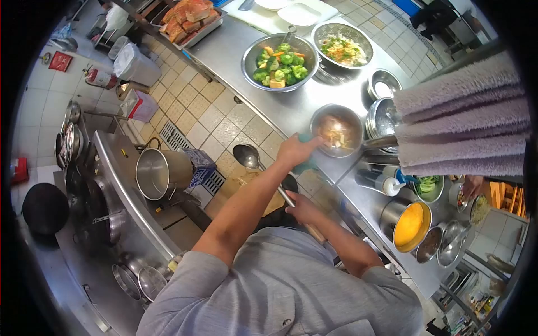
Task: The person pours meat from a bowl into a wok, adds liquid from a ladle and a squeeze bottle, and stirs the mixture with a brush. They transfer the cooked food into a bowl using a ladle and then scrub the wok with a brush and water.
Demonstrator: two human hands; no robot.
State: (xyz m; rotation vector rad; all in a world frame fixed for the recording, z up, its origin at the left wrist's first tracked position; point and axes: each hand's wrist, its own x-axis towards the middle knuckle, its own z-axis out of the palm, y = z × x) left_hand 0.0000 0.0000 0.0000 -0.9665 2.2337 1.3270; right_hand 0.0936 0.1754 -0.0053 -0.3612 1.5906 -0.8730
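My left hand (297, 152) is closed on a teal cloth (305, 163) at the near left rim of a metal bowl (353, 150). Pale pieces lie in that bowl, which rests at the steel counter's edge. Lower down, my right hand (302, 210) grips the handle of a ladle (246, 155), whose round scoop hangs over the floor to the left of my left forearm. Behind the bowl stand a metal bowl of broccoli (280, 63) and a perforated bowl of chopped food (343, 46).
Metal bowls (384, 84), a white-capped bottle (392, 186) and a pot of orange liquid (409, 224) line the right side. A purple towel (462, 112) hangs there. Another person's hand (475, 186) shows beyond. Left stand a large pot (159, 173) and a stove rail (134, 196).
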